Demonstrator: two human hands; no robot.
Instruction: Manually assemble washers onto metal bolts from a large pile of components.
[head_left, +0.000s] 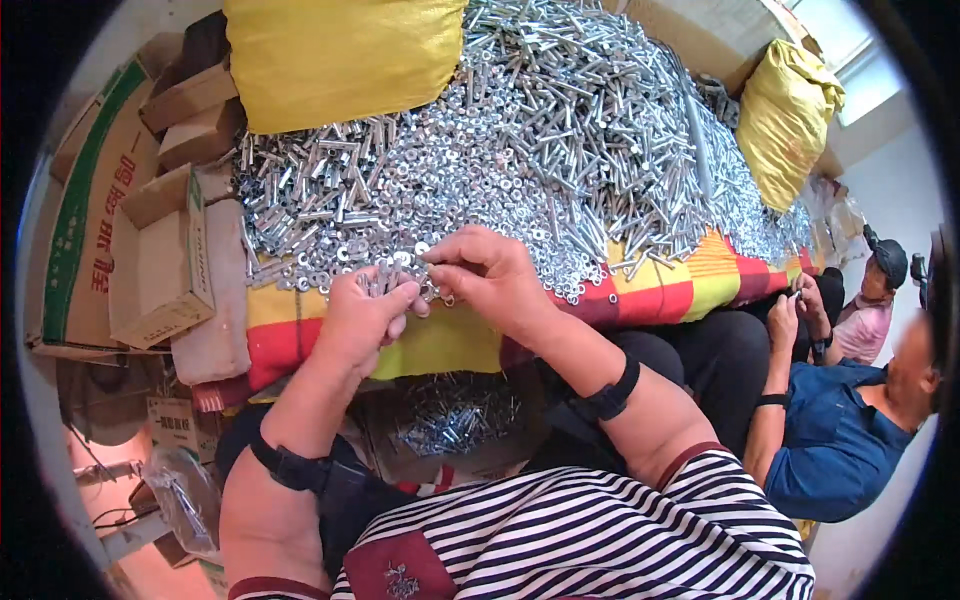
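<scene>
My left hand [360, 318] is closed around several shiny metal fasteners [378, 280], whose ends stick up past the thumb and fingers. Close beside it, my right hand [495, 278] has thumb and index finger pinched together near those ends; whatever is between the fingertips is too small to make out. Both hands are at the near edge of a big heap of loose hardware. Small washers and nuts [455, 165] fill its middle, metal sleeves [325, 165] are at the left, and long bolts [590, 120] are piled at the right.
A checked cloth [650, 295] lies under the heap. Yellow sacks [345, 65] rest at the back. Cardboard boxes [160, 262] stand left. Beneath the table edge, bolts [455, 415] fill a box between my knees. Two people sit at my right, the nearer in a blue shirt [835, 425].
</scene>
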